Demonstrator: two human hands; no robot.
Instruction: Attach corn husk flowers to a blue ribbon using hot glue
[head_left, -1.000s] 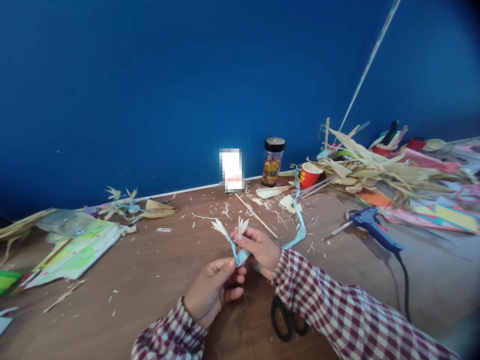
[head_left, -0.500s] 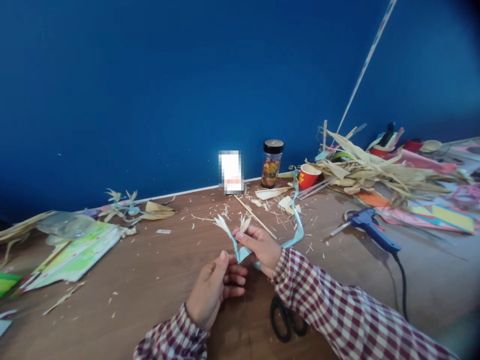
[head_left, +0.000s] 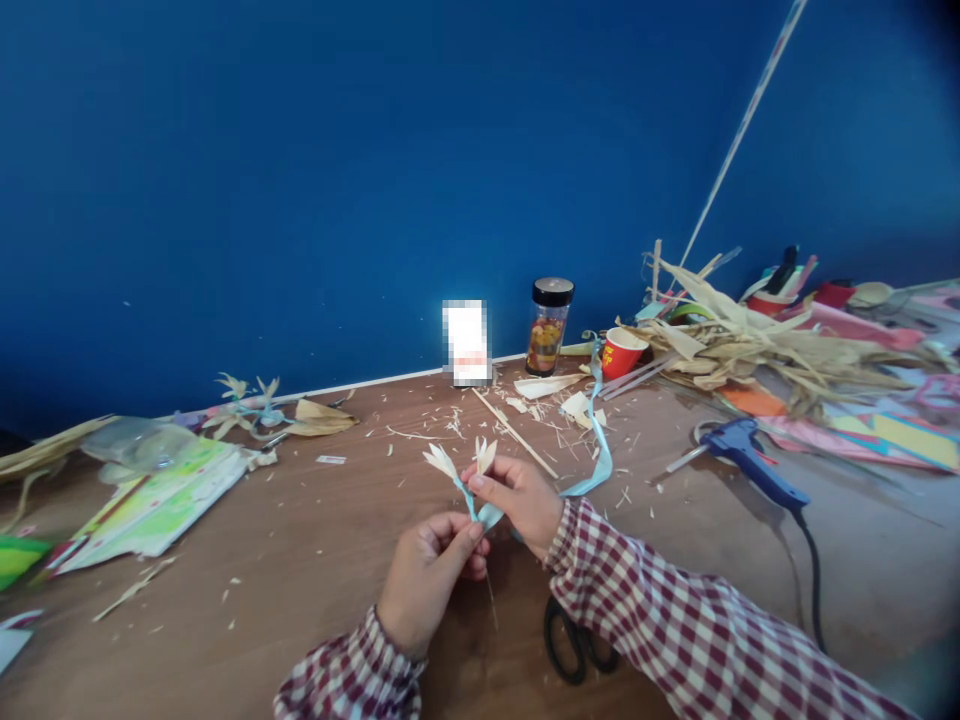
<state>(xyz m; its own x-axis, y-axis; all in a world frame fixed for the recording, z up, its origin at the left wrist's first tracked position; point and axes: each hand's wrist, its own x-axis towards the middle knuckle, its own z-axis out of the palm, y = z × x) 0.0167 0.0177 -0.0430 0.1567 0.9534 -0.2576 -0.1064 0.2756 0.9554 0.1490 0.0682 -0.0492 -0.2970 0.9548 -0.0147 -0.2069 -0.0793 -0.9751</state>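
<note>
blue ribbon (head_left: pixel 602 462), edge seemingly between fingers (head_left: pixel 459 552)

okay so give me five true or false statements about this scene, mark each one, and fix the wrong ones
1. The left hand pinches the light blue strip. True.
2. The right hand grips the black-handled scissors. False: it holds a pale-tipped piece; the scissors lie on the table.
3. The lidded jar stands left of the red cup. True.
4. The glue gun lies left of both hands. False: it lies to their right.
5. The wall is blue. True.
</note>
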